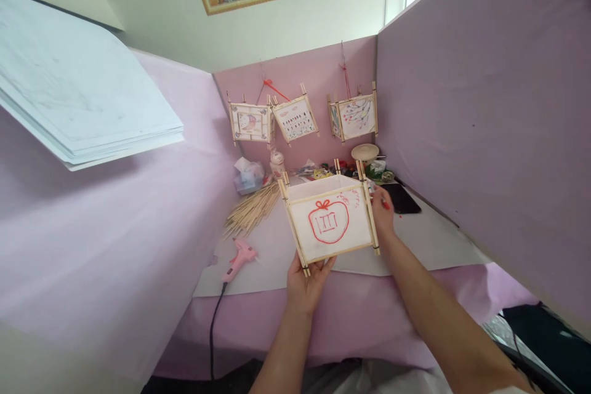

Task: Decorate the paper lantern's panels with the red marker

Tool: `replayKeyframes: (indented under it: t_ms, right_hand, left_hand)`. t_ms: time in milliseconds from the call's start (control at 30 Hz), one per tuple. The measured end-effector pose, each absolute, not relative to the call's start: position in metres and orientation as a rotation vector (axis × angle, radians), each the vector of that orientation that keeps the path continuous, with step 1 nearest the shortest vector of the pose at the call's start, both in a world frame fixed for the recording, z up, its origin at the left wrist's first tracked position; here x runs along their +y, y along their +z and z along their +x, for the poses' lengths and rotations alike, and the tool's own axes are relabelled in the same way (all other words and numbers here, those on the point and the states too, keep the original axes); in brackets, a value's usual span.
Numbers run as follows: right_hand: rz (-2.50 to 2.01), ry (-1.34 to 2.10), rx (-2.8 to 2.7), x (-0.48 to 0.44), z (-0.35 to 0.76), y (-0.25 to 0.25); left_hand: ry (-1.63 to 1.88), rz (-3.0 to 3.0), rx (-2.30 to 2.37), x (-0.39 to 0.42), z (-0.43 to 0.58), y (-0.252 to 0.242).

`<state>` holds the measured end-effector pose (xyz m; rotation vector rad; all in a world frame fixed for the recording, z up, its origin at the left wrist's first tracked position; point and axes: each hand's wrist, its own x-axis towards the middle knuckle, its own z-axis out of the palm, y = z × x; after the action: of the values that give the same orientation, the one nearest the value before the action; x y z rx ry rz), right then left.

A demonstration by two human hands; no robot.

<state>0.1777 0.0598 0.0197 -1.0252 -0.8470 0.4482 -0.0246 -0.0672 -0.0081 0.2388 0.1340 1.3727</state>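
I hold a square paper lantern [329, 221] with a wooden stick frame above the table. Its near face bears a red drawing of an apple-like shape with a bow. My left hand [308, 280] grips the lantern's lower left corner from below, fingers closed on the frame. At the lantern's right side, my right hand [382, 212] is closed on a red pen whose tip [386, 204] shows by my fingers. The hand rests against the right frame stick.
A pink glue gun [238, 258] with a black cord lies left on the white sheet [434, 240]. A bundle of wooden sticks [252, 209] lies behind it. Three finished lanterns [295, 118] hang on the pink back wall. Clutter, a tissue bag [248, 175] and a black tablet [402, 198] sit at the back.
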Motion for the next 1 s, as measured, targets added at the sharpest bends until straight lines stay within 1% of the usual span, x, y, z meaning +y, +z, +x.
replayKeyframes:
  t_ms: [100, 200, 300, 400, 600, 833, 1000]
  right_hand:
    - [-0.999, 0.309, -0.728, 0.037, 0.181, 0.040]
    - [-0.821, 0.243, -0.699, -0.003, 0.162, 0.064]
    - [-0.684, 0.269, -0.912, -0.038, 0.126, 0.078]
    - [-0.620, 0.201, -1.160, -0.051, 0.096, 0.075]
    - [-0.633, -0.005, -1.254, -0.045, 0.084, 0.054]
    - [-0.556, 0.122, -1.160, -0.040, 0.082, 0.042]
    - [-0.531, 0.135, -1.160, -0.039, 0.082, 0.041]
  left_hand:
    - [1.392, 0.223, 0.135, -0.061, -0.014, 0.000]
    - [1.387, 0.215, 0.137, -0.057, -0.001, 0.006]
    - [1.367, 0.253, 0.145, -0.057, 0.007, 0.007]
    - [1.347, 0.270, 0.174, -0.061, 0.009, 0.005]
    - [1.329, 0.188, 0.222, -0.066, 0.008, 0.004]
    - [1.332, 0.200, 0.222, -0.066, 0.011, 0.004]
    - [1.335, 0.155, 0.242, -0.066, 0.011, 0.004]
